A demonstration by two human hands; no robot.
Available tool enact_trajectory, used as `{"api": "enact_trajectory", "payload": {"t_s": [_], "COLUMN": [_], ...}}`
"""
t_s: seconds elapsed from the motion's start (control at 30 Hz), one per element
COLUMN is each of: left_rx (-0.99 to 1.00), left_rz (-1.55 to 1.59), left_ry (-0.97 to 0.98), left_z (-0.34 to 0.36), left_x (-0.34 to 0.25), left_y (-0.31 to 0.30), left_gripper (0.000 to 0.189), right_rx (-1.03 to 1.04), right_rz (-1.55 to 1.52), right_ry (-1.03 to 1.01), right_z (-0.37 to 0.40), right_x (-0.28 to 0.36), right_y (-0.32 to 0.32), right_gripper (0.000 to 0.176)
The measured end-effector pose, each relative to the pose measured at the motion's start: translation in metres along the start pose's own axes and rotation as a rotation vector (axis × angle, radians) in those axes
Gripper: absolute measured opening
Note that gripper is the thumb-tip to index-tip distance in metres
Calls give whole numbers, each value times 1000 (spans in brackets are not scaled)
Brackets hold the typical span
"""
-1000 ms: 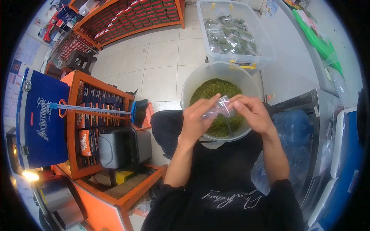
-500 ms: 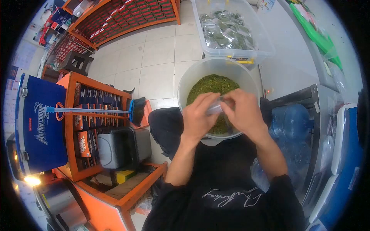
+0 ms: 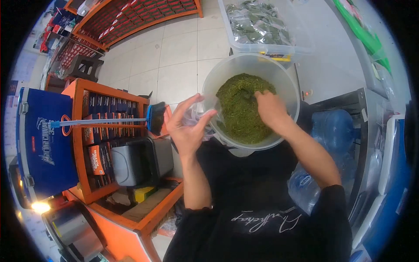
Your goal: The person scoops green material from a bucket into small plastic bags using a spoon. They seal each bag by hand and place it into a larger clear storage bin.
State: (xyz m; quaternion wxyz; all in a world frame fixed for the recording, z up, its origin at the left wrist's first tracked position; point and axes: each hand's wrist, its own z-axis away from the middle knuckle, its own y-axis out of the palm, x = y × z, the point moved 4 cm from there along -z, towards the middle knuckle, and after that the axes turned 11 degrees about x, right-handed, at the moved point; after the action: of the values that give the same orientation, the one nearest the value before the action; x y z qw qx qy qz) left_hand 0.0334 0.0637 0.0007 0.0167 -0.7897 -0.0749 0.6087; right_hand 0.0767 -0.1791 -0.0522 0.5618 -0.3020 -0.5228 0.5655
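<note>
The left hand [image 3: 185,131], half open, held a small clear plastic bag [image 3: 194,114] by the round translucent tub's [image 3: 286,81] left rim, seemingly for closeness. The right hand's [image 3: 273,111] fingertips dipped into finely shredded green leaf [image 3: 246,124] inside; their grip was unclear.

A: Where do we look from?
B: From the wearer's head, forward and down, with our left hand [image 3: 187,131] and right hand [image 3: 271,109] near.
A: And farther off?
B: We reach the orange rack [image 3: 150,22], far left, through a rounded, dark-edged view.
</note>
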Motion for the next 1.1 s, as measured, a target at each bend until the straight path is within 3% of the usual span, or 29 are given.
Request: {"api": "enact_trajectory", "payload": {"t_s": [0.07, 0.13, 0.17, 0.23, 0.33, 0.37, 0.47, 0.6, 0.7, 0.83, 0.9, 1.1], "left_rx": [-22, 14, 53, 8, -24, -14, -6, 87, 100, 45, 32, 17], "left_rz": [-95, -136, -172, -145, -128, -133, -227, -191, -420, -422, -412, -382], "left_ry": [-30, 36, 108, 64, 35, 48, 73, 199, 147, 120, 107, 90], "left_z": [2, 3, 3, 5, 7, 7, 6, 1, 0, 1, -1, -5], "left_x": [-2, 4, 5, 1, -1, -2, -6, -13, -27, -14, -13, -18], "left_y": [-11, -18, -18, -16, -20, -21, -21, 5, 30, 54, 66, 82], "left_gripper": [51, 48, 46, 46, 47, 48, 50, 48, 49, 50, 50, 49], "right_rx": [-17, 10, 50, 109, 39, 107, 196, 152, 27, -101, -297, -472], "right_rz": [36, 48, -31, -222, -434, -578, -738, -850, -826, -768, -623, -389], "right_ry": [-4, -151, -191, -274, -359, -278, -170, -85, -111, -65, -147, -162], "right_z": [-1, 1, 6, 17, 15, 10, 10, 16, 28, 50, 66, 91], "right_x": [1, 16, 25, 43, 39, 31, 14, -7, -13, -11, -3, 13], "right_y": [5, 12, 17, 27, 31, 33, 14, -9, -35, -78, -95, -98], "right_gripper": [16, 15, 15, 17, 23, 14, 13, 16, 17, 17, 18, 17]}}
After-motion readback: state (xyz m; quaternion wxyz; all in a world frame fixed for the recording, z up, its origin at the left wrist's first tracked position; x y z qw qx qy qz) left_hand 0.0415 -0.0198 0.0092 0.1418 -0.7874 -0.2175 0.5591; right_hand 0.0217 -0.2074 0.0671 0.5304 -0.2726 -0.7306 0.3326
